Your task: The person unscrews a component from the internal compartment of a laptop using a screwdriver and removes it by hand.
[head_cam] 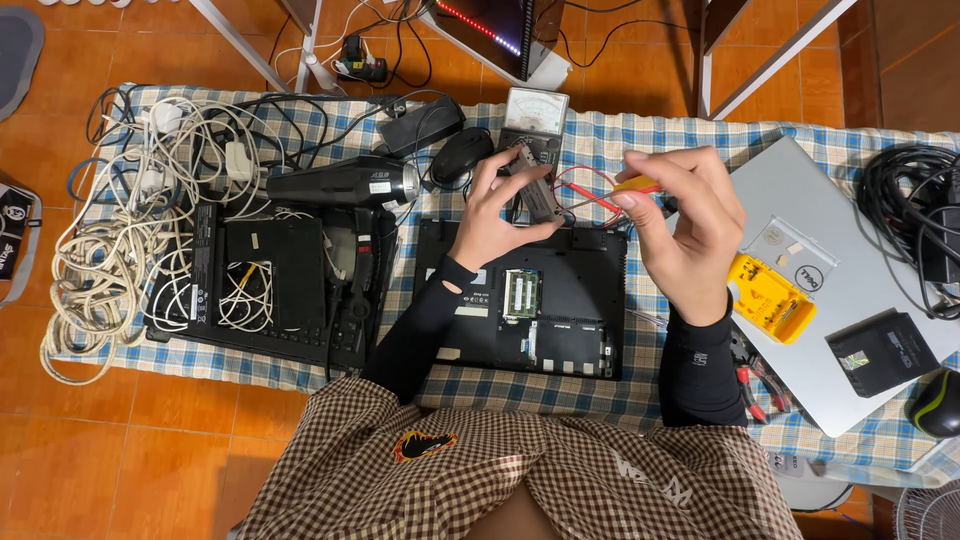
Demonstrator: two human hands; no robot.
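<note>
My left hand [492, 208] holds a small grey rectangular metal part [537, 184] up above an opened black laptop base [580, 300] lying upside down with its memory slot exposed. My right hand [690, 225] grips a yellow-handled screwdriver [634, 185], its tip pointing left toward the metal part. Red probe leads [585, 195] run under both hands, coming from an analogue multimeter [535, 115] just behind them.
A black hair dryer [345, 185], a black mouse [462, 155], a second dismantled laptop [265, 285] and a tangle of white cables [110, 230] lie left. Right: a silver laptop [850, 290] carrying a yellow bit case [768, 297] and black box [882, 352], black cables [910, 210].
</note>
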